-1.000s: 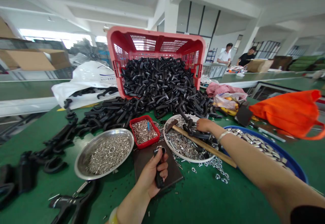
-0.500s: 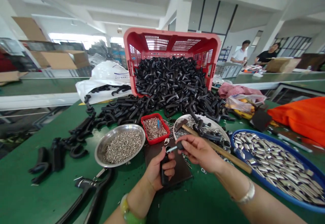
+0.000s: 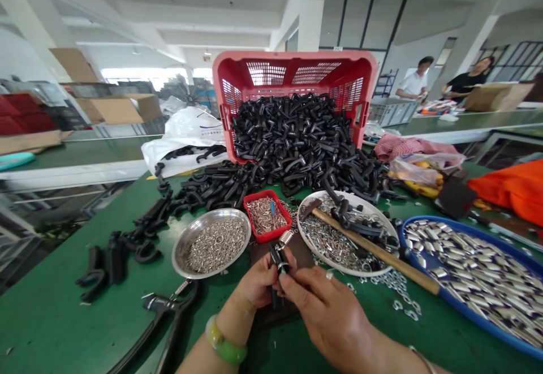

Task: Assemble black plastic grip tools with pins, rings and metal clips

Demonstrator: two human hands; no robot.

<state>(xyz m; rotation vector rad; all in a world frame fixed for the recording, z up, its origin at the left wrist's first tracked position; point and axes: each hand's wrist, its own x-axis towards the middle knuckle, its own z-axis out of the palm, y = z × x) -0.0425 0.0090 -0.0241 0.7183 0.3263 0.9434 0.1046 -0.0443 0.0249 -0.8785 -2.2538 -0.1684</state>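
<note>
My left hand [image 3: 255, 280] is closed around a black plastic handle-like part [image 3: 278, 258], held upright above a dark board [image 3: 259, 254]. A shiny metal spring [image 3: 285, 239] shows at its upper end. My right hand [image 3: 335, 312] meets it from the right, thumb and fingers pressed on the same part near a shiny metal ring. The fingers partly cover the part, and no bolt shows. Just beyond my hands are a red tray [image 3: 281, 233] of small metal pins and a white dish [image 3: 305, 244] with fasteners, black parts and a wooden-handled hammer [image 3: 377, 251].
A tipped red crate [image 3: 369, 74] spills black plastic parts [image 3: 292, 136] over the green table. A steel bowl [image 3: 178, 258] of small metal pieces stands left, near a two-handled black tool [image 3: 163, 317]. At right lies a blue tray [image 3: 466, 306] of metal pieces. Two people stand in the background.
My right hand has moved in from holding a black-headed bolt at the part's top to gripping the part itself. The bolt no longer shows. The view has shifted slightly.
</note>
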